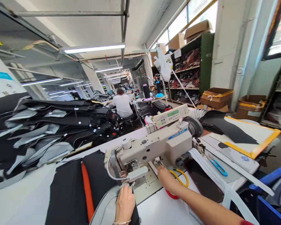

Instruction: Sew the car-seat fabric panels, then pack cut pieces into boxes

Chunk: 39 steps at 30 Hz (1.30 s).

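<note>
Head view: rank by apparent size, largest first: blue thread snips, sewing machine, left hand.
1. Sewing machine, by far the largest
2. Left hand
3. Blue thread snips, slim and smallest

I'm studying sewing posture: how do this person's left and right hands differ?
The left hand lies on grey and black material in front of the sewing machine; the right hand is below the machine's arm. The left hand has a bracelet at its wrist; none shows at the right hand's. Both are ungloved.
</note>
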{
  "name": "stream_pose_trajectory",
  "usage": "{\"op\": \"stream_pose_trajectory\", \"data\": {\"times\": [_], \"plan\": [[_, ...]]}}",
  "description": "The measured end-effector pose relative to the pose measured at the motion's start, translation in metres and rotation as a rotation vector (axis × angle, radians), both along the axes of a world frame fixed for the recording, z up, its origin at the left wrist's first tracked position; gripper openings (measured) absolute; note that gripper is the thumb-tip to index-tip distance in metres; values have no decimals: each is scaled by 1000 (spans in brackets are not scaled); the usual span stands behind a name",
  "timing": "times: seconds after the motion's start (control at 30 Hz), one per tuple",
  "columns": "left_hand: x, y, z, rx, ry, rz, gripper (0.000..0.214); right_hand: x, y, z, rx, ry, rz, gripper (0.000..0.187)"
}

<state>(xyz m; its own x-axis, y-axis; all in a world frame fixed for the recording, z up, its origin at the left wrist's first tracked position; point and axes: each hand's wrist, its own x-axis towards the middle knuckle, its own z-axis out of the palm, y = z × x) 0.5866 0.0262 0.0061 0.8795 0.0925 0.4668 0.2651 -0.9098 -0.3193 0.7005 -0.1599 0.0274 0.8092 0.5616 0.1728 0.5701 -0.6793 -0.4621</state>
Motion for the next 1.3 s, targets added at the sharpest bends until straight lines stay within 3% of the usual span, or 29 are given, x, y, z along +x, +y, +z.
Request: {"op": "stream_pose_trajectory", "data": {"times": [0.07, 0.17, 0.23, 0.3, 0.4, 0.47, 0.53, 0.67, 0.77, 0.83, 0.93, 1.03, 1.17, 1.3], "plan": [[-9, -12, 12, -36, 131, 10, 25, -33, -16, -8, 112, 258, 53, 21], [-33, -29, 35, -94, 311, 0, 20, -75, -36, -13, 320, 924, 198, 9], [-52, -36, 49, -179, 385, -52, 21, -94, -42, -10, 350, 1091, 341, 6], [-70, -40, 62, -332, 460, -155, 30, -105, -38, -5, 333, 867, 488, 4], [-91, -39, 75, -653, 511, -334, 55, -111, -19, 0, 246, 205, 645, 12], [-100, -36, 79, -821, 439, -387, 44, -109, -1, 1, 152, -138, 718, 17], [-105, -29, 81, -856, 311, -406, 30, -103, 16, 0, 51, -286, 730, 16], [-108, -14, 85, -584, 40, -445, 33, -86, 34, -10, -140, -310, 631, 11], [-97, -7, 84, -385, -29, -438, 34, -80, 35, -23, -115, -338, 780, 12], [-85, -5, 80, -318, 24, -413, 30, -81, 32, -30, -59, -355, 841, 19], [-64, -3, 70, -282, 172, -368, 26, -84, 28, -32, -9, -423, 810, 31], [-50, -2, 62, -288, 260, -337, 27, -83, 27, -30, 18, -494, 841, 32], [-45, -1, 55, -272, 342, -340, 26, -83, 31, -37, 80, -478, 865, 29], [-47, -5, 39, -96, 427, -315, 29, -89, 42, -54, 191, -362, 805, 24]]}}
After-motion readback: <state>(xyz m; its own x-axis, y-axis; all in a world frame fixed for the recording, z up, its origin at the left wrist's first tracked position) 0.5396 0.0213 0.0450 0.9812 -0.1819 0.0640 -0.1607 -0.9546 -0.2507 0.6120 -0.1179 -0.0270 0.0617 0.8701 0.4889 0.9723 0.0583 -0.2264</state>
